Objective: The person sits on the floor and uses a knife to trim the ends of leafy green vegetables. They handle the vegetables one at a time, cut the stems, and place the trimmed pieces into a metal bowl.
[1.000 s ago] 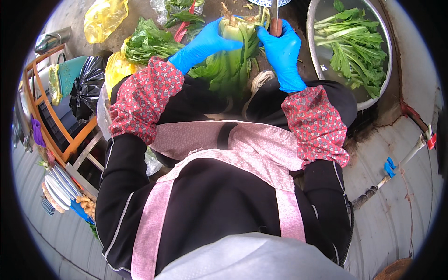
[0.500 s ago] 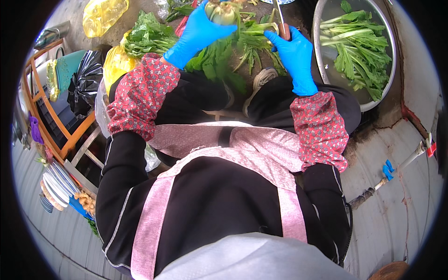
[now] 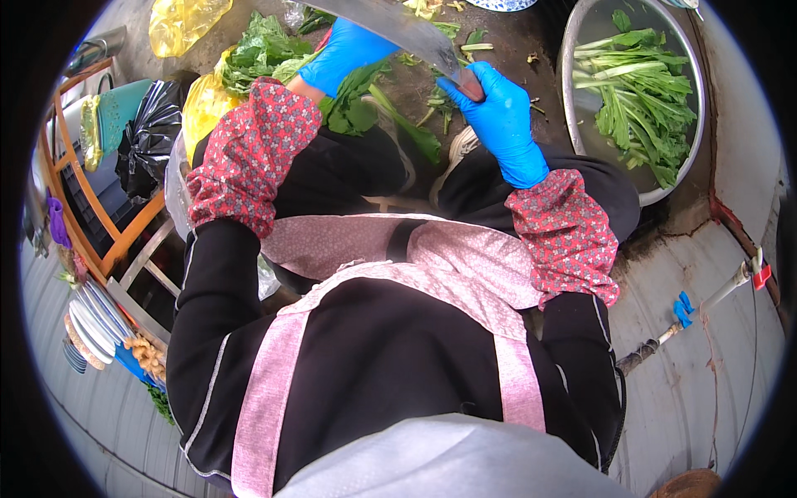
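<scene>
My right hand (image 3: 502, 116), in a blue glove, is closed round the brown handle of a kitchen knife (image 3: 390, 26). The broad blade points up and left, passing over my left hand. Also gloved in blue, my left hand (image 3: 353, 56) is partly covered by the blade, and its fingers are hidden. Leafy greens (image 3: 357, 104) lie just below it, against my dark trouser leg; whether the hand grips them cannot be seen. Further left, a pile of greens (image 3: 264, 51) rests by a yellow plastic bag (image 3: 206, 108).
On the right, a metal basin (image 3: 570, 91) holds water and long-stemmed greens (image 3: 635, 79). Another yellow bag (image 3: 187, 25) lies far left. Scraps of stem are scattered on the dark ground (image 3: 515, 41). A black bag (image 3: 154, 145) and an orange chair frame (image 3: 124, 249) stand left.
The knife has swung from pointing away to slanting leftward across my left hand. The thick stem base that showed at my left hand is out of sight. My right hand has shifted slightly left.
</scene>
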Available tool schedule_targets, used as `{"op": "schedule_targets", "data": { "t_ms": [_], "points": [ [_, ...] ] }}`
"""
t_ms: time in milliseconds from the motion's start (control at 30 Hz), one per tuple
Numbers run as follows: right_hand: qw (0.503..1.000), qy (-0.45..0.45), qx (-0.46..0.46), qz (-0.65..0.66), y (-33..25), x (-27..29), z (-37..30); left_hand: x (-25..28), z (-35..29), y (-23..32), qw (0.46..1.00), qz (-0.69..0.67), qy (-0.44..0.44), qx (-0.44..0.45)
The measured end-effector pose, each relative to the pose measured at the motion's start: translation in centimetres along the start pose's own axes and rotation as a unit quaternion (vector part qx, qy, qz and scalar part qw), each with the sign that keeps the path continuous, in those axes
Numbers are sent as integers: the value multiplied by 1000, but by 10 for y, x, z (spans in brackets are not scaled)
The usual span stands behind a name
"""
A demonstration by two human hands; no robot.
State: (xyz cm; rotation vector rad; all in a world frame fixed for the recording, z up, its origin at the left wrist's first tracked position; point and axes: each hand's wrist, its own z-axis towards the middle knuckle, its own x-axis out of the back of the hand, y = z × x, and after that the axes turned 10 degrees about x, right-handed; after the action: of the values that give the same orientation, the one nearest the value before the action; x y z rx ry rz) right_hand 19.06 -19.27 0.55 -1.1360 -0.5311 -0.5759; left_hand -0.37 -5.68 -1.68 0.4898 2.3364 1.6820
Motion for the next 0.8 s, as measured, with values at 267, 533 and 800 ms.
{"op": "schedule_targets", "data": {
  "t_ms": [267,533,800],
  "points": [
    [999,-9,44,0,6,-4,-9,1,-8,7,1000,-28,3,5],
    [999,-5,39,-15,7,-7,-13,-1,-10,6,999,-39,-4,18],
    [992,-57,-94,-57,26,-13,-34,8,-13,-5,995,-20,-55,84]
  ]
}}
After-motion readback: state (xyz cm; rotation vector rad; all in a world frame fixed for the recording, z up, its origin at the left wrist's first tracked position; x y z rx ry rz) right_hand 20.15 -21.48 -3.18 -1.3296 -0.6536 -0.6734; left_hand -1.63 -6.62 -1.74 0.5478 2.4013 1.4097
